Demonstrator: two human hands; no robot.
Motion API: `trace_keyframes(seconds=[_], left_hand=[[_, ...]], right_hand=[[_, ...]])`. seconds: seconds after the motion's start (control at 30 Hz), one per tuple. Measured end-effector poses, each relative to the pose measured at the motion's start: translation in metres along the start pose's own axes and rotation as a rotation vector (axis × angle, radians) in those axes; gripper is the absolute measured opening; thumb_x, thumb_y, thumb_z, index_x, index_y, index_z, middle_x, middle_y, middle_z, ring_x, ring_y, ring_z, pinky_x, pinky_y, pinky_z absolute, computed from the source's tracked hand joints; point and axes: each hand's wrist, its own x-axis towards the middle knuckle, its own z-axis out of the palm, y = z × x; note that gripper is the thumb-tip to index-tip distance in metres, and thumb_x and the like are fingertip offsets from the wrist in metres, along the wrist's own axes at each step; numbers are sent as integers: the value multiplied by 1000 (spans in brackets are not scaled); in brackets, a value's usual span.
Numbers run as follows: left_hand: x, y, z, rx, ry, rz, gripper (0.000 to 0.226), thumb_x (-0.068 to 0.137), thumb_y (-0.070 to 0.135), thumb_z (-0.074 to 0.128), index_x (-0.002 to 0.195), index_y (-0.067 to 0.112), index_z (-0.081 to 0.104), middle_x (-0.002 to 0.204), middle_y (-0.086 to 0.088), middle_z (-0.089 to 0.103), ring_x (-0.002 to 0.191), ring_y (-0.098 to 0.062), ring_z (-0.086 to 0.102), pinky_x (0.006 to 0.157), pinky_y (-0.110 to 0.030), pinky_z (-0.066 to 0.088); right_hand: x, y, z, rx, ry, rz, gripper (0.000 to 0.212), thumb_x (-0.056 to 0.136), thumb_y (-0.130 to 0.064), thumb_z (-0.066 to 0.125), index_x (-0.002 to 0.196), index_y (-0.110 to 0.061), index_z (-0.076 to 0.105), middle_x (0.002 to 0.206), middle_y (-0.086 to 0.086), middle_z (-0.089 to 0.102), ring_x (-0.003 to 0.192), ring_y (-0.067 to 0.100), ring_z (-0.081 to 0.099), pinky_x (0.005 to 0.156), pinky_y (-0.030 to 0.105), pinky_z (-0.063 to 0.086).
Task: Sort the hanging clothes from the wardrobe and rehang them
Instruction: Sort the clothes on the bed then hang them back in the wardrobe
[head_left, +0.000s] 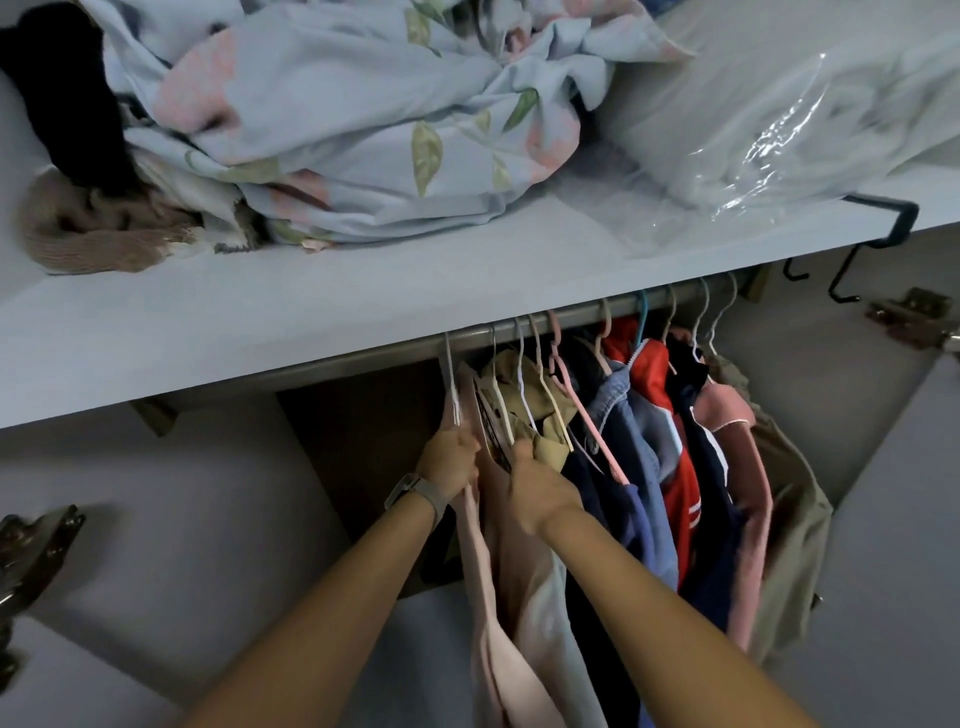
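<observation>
Several garments hang on thin hangers from a metal rail (571, 312) under the wardrobe shelf. At the left end hangs a pale pink garment (488, 623); my left hand (449, 460), with a watch on its wrist, grips it at the shoulder just below its white hanger (451, 384). My right hand (535, 483) grips the neighbouring garment, a khaki piece (545, 441), near its collar. Further right hang a navy top (587, 478), a blue denim piece (644, 499), a red jacket (675, 493), a pink garment (748, 519) and a beige one (795, 530).
The white shelf (363, 291) above holds a crumpled floral sheet (363, 119), a brown knit (88, 234), a dark item (67, 104) and a clear plastic bag (800, 130). Black hooks (852, 270) hang at its right edge. Door hinges (31, 545) flank the opening.
</observation>
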Motion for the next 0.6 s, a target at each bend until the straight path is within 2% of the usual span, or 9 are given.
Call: trace_keyframes(seconds=[0.07,0.13,0.17,0.23,0.3,0.4,0.47,0.53,0.6], left_hand=[[0,-9,0,101,21,53,35,99,31,40,92,3,60,78,-5,57,76,-20,58,61,-24,39],[1,-18,1,172,72,172,38,92,37,52,104,1,58,103,-10,57,97,-17,54,73,-14,39],[-2,-19,2,141,85,216,42,89,37,58,115,4,54,116,-4,51,109,-15,48,84,-15,38],[-11,-15,4,-21,84,223,69,82,37,68,137,15,32,128,5,33,121,-13,35,101,-29,37],[-12,-8,11,-87,66,236,83,76,38,74,141,25,22,128,7,26,118,-10,33,100,-28,34],[-5,-5,31,88,9,223,66,74,35,74,131,20,44,133,-2,31,122,-16,41,93,-18,30],[1,-6,43,97,-28,206,61,70,40,74,124,19,53,128,1,37,118,-15,45,95,-18,35],[8,-6,52,58,-51,211,57,65,47,72,115,25,58,118,6,53,111,-13,53,96,-27,46],[16,-8,61,49,-56,205,50,65,42,69,111,24,58,109,1,60,103,-16,59,88,-30,52]], right_hand=[[-3,2,5,59,-106,-32,31,91,-9,41,122,-9,36,110,14,55,94,29,58,84,38,47],[-9,11,2,79,-144,-148,31,94,-22,47,122,-7,49,111,11,52,97,26,56,86,33,46],[-12,17,-6,109,-63,-219,29,93,-26,50,117,-10,57,112,10,54,102,25,56,89,32,46],[-18,31,-27,182,257,-280,22,85,-23,58,106,-20,66,109,4,57,105,22,55,91,30,44],[-20,43,-46,76,490,-218,32,78,-26,61,110,-23,63,114,0,55,108,25,48,92,32,40],[-20,50,-55,-232,327,-79,62,76,-42,65,130,-23,42,135,0,34,119,30,37,98,47,33],[-18,49,-43,-349,222,-97,66,78,-45,61,133,-20,35,137,0,35,119,29,42,98,54,28],[-13,49,-25,-410,268,-103,63,81,-36,58,134,-18,30,125,1,53,109,28,51,98,59,24],[-5,53,-14,-463,394,-96,71,73,-27,65,137,-23,35,100,1,65,88,29,59,92,58,28]])
